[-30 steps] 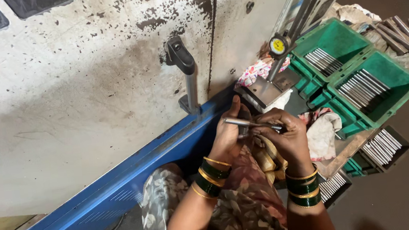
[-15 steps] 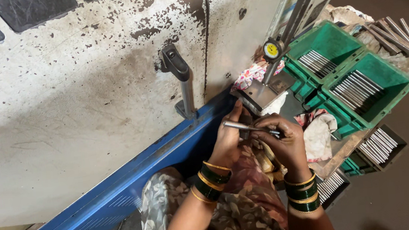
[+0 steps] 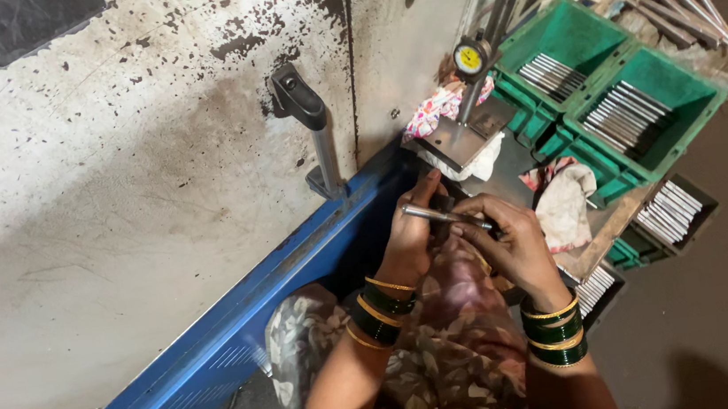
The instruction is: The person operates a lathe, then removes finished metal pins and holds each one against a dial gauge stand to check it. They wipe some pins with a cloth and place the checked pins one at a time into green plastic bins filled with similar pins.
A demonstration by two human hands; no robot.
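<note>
My right hand grips a thin, shiny metal rod that points left. My left hand is closed around a small dark part at the rod's left end; what that part is stays hidden by my fingers. Both hands meet above my lap, just below a steel gauge stand with a yellow-faced dial indicator. Green and gold bangles ring both wrists.
A worn white machine door with a black handle and a blue lower rail fills the left. Green bins of metal rods stand at the right, dark trays of rods below them, a rag between.
The hands stay together on the rod with little motion. The view has shifted slightly, so the hands and bins sit a bit lower and further right in the picture.
</note>
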